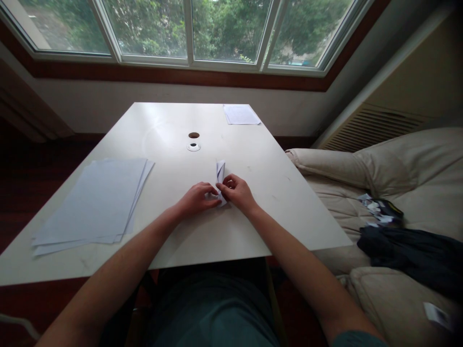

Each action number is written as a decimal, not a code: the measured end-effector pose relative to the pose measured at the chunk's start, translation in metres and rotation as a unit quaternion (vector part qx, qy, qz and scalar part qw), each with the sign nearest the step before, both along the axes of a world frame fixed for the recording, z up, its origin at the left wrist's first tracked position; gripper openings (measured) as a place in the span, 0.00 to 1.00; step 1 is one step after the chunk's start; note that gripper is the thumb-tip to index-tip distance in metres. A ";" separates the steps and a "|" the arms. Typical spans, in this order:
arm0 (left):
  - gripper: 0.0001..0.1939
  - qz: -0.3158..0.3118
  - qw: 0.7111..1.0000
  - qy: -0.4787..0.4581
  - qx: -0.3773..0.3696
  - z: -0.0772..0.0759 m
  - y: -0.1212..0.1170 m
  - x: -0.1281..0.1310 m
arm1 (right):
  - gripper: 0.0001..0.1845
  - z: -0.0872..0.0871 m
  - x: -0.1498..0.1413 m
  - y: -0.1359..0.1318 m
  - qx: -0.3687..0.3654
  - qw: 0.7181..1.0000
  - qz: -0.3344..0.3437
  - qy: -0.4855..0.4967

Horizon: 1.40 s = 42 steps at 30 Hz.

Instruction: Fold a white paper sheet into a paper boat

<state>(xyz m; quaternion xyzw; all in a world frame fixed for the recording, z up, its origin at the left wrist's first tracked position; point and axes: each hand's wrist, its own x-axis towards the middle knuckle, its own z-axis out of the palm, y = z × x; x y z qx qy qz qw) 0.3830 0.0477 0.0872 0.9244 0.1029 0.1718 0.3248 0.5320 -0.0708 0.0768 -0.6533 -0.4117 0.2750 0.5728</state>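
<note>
My left hand (197, 200) and right hand (237, 193) pinch a folded white paper (220, 172) between them, upright-pointing on the white table (173, 241). I'm mid-fold; it needs holding firm there.

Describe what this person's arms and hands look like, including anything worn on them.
The left hand and right hand are bare, with no gloves, rings or watch visible, and both forearms are uncovered. A short teal sleeve shows on the right arm at the bottom edge of the view, matching the teal shirt on the torso.
</note>
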 end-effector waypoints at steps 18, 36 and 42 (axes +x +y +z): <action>0.07 -0.004 1.000 0.012 0.024 0.008 -0.002 -0.001 | 0.31 0.000 0.001 0.000 -0.008 1.000 -0.027 -0.004; 0.10 0.012 1.000 -0.001 -0.007 0.007 -0.001 -0.001 | 0.57 0.006 0.009 0.005 0.010 0.999 0.030 0.026; 0.09 0.019 0.999 0.002 -0.027 0.007 -0.001 -0.002 | 0.55 0.012 0.011 0.004 0.021 0.995 0.065 0.073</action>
